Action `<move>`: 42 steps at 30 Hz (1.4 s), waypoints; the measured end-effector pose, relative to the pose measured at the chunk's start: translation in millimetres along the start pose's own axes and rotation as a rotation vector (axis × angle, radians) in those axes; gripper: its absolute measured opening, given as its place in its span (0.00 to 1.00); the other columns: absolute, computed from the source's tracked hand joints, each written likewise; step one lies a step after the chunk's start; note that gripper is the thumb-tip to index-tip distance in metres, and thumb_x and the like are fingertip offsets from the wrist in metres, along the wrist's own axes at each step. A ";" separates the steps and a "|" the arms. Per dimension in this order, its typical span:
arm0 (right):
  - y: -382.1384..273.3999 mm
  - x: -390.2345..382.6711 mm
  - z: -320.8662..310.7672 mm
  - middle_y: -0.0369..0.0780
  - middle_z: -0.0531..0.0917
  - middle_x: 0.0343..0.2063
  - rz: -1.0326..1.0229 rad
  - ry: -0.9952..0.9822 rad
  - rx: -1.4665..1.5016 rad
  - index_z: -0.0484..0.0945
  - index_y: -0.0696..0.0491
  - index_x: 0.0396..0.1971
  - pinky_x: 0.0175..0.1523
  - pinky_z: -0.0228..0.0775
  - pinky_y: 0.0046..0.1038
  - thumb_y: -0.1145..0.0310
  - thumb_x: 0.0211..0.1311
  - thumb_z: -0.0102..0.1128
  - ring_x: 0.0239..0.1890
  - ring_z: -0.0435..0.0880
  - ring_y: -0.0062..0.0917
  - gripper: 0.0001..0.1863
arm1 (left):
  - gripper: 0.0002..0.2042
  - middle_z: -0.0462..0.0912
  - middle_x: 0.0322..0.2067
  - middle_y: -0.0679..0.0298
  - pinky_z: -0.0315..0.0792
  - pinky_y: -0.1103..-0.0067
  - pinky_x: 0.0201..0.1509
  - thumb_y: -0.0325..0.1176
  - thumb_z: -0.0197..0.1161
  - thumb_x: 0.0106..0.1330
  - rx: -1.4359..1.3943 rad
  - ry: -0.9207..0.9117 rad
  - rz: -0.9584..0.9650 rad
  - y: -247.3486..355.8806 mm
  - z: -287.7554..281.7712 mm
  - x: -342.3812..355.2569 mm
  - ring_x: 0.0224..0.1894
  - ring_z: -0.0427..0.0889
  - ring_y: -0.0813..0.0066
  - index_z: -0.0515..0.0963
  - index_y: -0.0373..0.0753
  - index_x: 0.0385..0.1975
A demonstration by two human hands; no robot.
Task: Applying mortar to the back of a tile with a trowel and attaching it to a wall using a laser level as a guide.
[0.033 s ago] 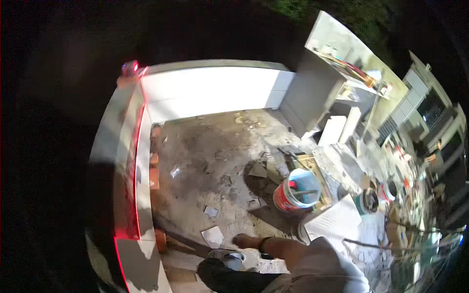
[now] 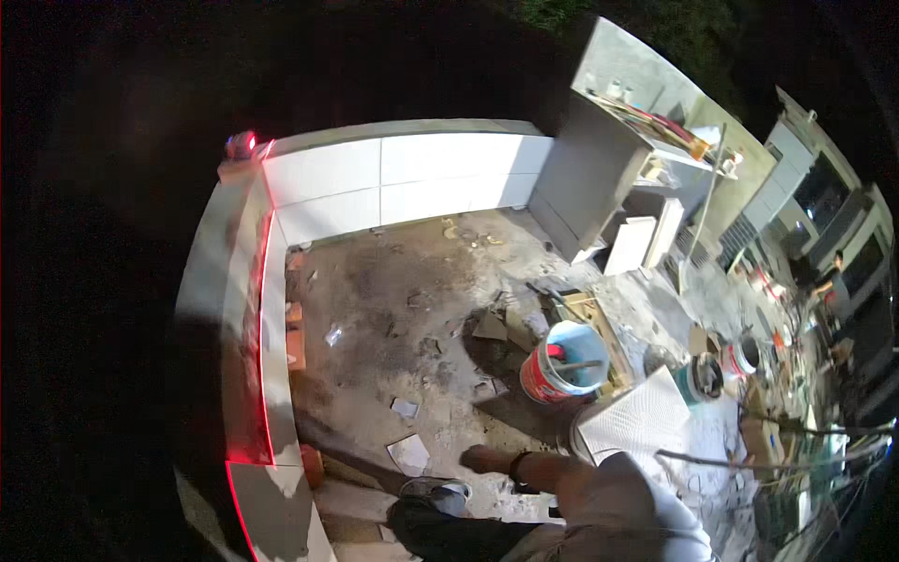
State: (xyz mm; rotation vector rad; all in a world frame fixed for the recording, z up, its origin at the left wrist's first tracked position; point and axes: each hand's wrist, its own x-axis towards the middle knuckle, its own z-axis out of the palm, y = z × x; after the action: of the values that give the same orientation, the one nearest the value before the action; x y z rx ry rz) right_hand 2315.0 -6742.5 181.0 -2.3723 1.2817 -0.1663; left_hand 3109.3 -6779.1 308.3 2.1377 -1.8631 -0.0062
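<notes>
My right hand (image 2: 485, 459) hangs low over the floor, at the end of a forearm with a dark band at the wrist. It lies in shadow, and its fingers are too indistinct to read. No held thing can be made out in it. A broken white tile piece (image 2: 409, 455) lies on the floor to its left, with a smaller tile scrap (image 2: 405, 407) beyond. My shoe (image 2: 451, 498) and dark trouser leg (image 2: 459, 534) show just below the hand. Up and to the right stands a red and white bucket (image 2: 541, 377) with tools inside. My left hand is out of view.
A low wall (image 2: 328, 201) faced with white tiles runs along the back. A red-glowing device (image 2: 241, 144) sits at its left corner, with red lines along the left wall. Right stand a grey counter (image 2: 585, 178), stacked tiles (image 2: 632, 421) and more buckets (image 2: 700, 379). A person (image 2: 833, 279) is far right.
The view has shifted slightly and is sharper, so the wall's tile joints show. My right hand and leg sit a little further right in the picture.
</notes>
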 end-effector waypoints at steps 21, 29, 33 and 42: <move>-445.5 -623.2 -114.2 0.47 0.83 0.32 1.784 0.120 0.410 0.81 0.50 0.33 0.41 0.72 0.42 0.47 0.55 0.55 0.36 0.82 0.42 0.21 | 0.38 0.64 0.60 0.53 0.55 0.56 0.64 0.53 0.66 0.49 -0.339 -0.971 0.287 205.9 -93.6 -205.4 0.63 0.60 0.59 0.64 0.39 0.58; -404.4 -646.6 -119.6 0.45 0.82 0.34 1.410 0.214 0.367 0.79 0.50 0.33 0.41 0.73 0.39 0.64 0.47 0.62 0.38 0.81 0.42 0.12 | 0.34 0.73 0.52 0.51 0.65 0.61 0.57 0.49 0.68 0.45 -0.283 -1.042 0.097 179.7 -88.0 -413.8 0.56 0.71 0.61 0.70 0.37 0.51; -380.9 -640.6 -147.1 0.44 0.82 0.26 0.907 0.311 0.076 0.80 0.52 0.31 0.35 0.73 0.35 0.69 0.48 0.59 0.30 0.82 0.38 0.09 | 0.09 0.79 0.22 0.56 0.73 0.65 0.35 0.39 0.63 0.47 -0.758 -0.747 0.400 188.6 -103.5 -465.8 0.28 0.79 0.60 0.79 0.40 0.22; -404.1 -856.8 -49.9 0.46 0.80 0.19 1.007 0.117 0.362 0.77 0.57 0.23 0.30 0.69 0.38 0.60 0.53 0.58 0.23 0.80 0.41 0.14 | 0.13 0.81 0.20 0.56 0.74 0.67 0.33 0.41 0.61 0.51 -0.249 -0.894 0.182 412.1 -248.5 -587.9 0.27 0.82 0.64 0.78 0.36 0.21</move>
State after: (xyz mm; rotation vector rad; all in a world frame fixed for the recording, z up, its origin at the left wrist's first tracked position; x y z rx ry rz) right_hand 2126.6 -5863.7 484.3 -1.2317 2.1111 -0.1937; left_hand 2668.6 -6199.6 525.6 1.9120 -2.3071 -1.2598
